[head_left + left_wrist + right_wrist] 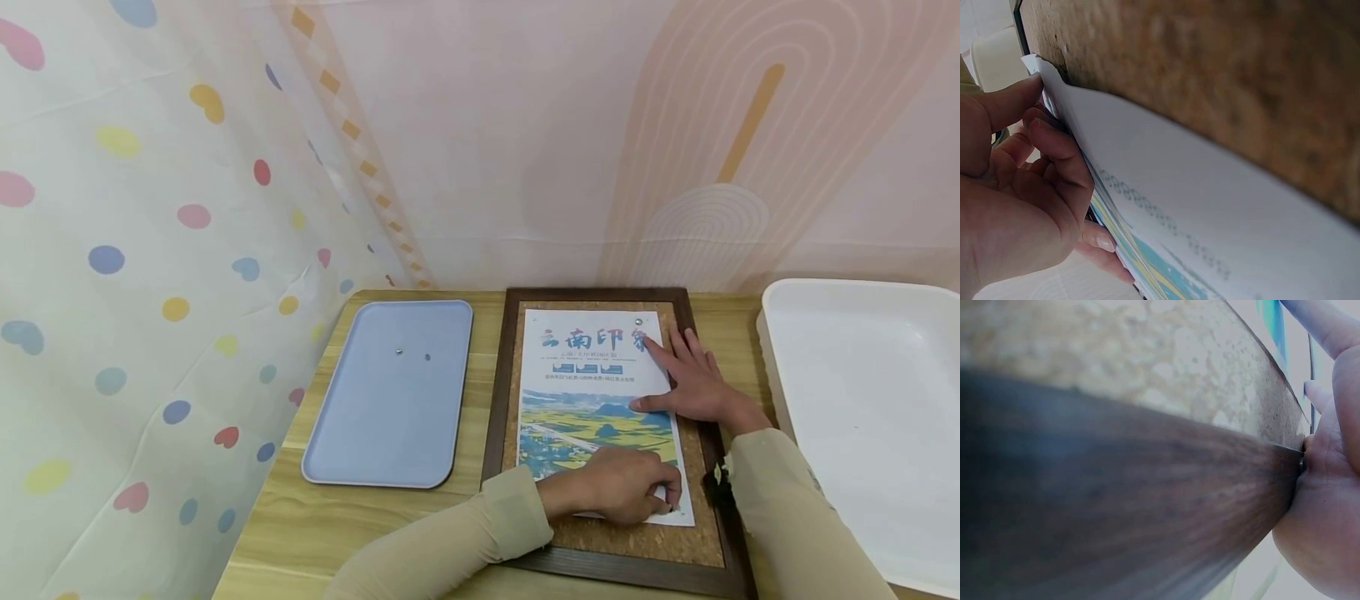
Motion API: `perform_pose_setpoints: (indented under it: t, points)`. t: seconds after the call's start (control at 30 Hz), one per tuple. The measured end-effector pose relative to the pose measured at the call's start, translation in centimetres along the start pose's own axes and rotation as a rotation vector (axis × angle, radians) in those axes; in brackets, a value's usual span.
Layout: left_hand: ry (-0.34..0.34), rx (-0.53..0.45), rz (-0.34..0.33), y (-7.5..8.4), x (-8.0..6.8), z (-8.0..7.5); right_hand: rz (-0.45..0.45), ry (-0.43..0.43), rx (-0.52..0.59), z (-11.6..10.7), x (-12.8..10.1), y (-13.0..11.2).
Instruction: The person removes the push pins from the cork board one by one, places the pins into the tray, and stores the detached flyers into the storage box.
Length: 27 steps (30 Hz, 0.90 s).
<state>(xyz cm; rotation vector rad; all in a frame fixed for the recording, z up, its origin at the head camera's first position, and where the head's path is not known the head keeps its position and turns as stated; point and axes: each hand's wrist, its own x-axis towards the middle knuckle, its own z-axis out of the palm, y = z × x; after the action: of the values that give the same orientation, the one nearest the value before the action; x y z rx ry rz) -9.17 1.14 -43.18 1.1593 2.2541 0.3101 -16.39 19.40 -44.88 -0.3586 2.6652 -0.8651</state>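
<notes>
A landscape poster (592, 392) lies on a cork board (637, 546) with a dark wooden frame (491, 408). A silver pushpin (638, 320) sits at the poster's top right corner. My left hand (626, 487) reaches across to the poster's lower right corner, its fingers curled and pinching the paper there; in the left wrist view the left hand (1016, 187) has its thumb and fingers at the poster (1179, 206) edge. My right hand (693, 383) lies flat on the poster's right edge, fingers straight. Its heel (1329, 506) rests by the frame (1085, 487).
A pale blue tray (360, 442) lies left of the board with two small pins (400, 351) on it. A large white bin (862, 417) stands at the right. A dotted curtain hangs at the left, a patterned wall behind. The wooden table (300, 533) edge runs in front.
</notes>
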Motion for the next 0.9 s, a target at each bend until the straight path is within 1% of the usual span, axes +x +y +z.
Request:
perform_pose_setpoints:
  t: [0.23,0.43,0.63,0.9]
  points:
    - [-0.008,0.001,-0.010,0.07,0.04,-0.02,0.000,0.003,0.001,0.01,0.06,0.08]
    - [-0.006,0.003,-0.005,0.08,-0.06,-0.13,-0.006,0.004,0.007,-0.09,-0.03,0.05]
    - [-0.008,-0.013,-0.007,0.02,-0.14,-0.17,-0.006,0.006,0.001,0.00,0.02,0.08]
    - [-0.012,-0.016,0.022,-0.11,-0.15,-0.13,-0.004,0.007,0.010,-0.07,-0.08,0.07]
